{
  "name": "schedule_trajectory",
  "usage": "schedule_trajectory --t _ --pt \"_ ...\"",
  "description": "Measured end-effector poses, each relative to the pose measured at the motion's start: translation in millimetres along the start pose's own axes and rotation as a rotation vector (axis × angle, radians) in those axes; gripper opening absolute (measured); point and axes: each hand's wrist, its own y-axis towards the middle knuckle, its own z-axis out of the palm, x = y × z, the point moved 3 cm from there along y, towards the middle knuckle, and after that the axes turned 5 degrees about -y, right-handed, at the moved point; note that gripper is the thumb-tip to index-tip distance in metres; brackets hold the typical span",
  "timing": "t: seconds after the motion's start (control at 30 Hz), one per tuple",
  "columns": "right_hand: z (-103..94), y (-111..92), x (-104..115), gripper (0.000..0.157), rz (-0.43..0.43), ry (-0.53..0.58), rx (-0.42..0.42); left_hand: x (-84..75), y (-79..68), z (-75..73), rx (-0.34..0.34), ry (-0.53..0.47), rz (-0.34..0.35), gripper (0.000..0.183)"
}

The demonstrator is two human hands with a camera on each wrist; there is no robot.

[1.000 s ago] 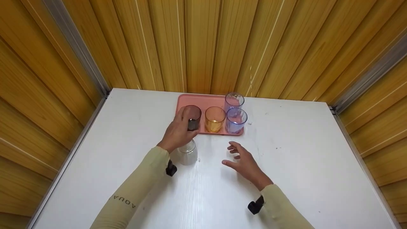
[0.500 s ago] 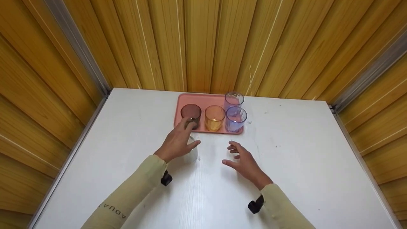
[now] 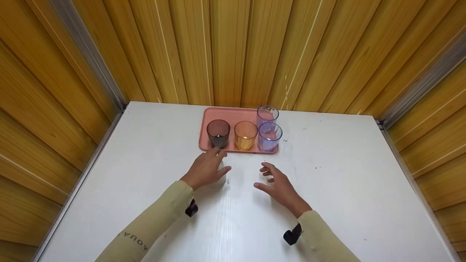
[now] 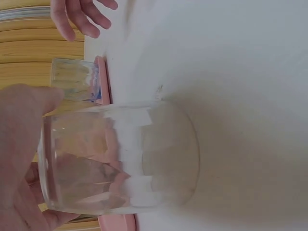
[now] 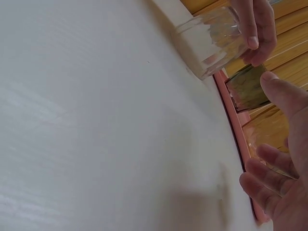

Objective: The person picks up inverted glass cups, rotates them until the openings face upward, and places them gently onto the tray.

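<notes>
My left hand point(image 3: 206, 168) is over a clear glass point(image 4: 120, 159) that stands upright on the white table. Its thumb is spread to the right beside the rim, and the fingers point(image 4: 57, 217) reach to the far side. Whether they touch the glass I cannot tell. On the pink tray point(image 3: 233, 113) just beyond stand a dark brown glass point(image 3: 218, 134), an amber glass point(image 3: 245, 136) and a blue glass point(image 3: 270, 137). Behind the blue one is a paler bluish glass point(image 3: 268, 114). My right hand point(image 3: 279, 186) hovers over the table, fingers loosely bent, holding nothing.
The white table point(image 3: 346, 174) extends to both sides and toward me. Wood-patterned walls point(image 3: 229, 51) stand behind it and at both sides, with metal posts point(image 3: 91, 54) in the corners. The tray lies near the back edge.
My left hand has let go of the dark brown glass on the tray and drawn back toward me, over the clear glass. The right hand stays in place.
</notes>
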Motion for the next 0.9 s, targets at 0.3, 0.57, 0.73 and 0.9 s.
schedule_trajectory --t 0.3,0.57,0.73,0.9 --pt "2.8 0 -3 0.074 -0.001 0.024 -0.001 0.0 0.1 14.4 -0.019 0.158 0.073 0.035" --pt "6.5 2 -3 0.074 -0.013 0.024 -0.005 -15.8 10.9 21.6 0.032 0.209 0.077 0.038" --pt "11.2 4 -6 0.073 -0.001 0.019 -0.001 -26.3 19.2 27.1 0.055 0.218 0.084 0.040" --pt "16.5 4 -7 0.074 -0.007 0.037 0.005 -34.2 22.6 33.7 0.051 0.229 0.105 0.040"
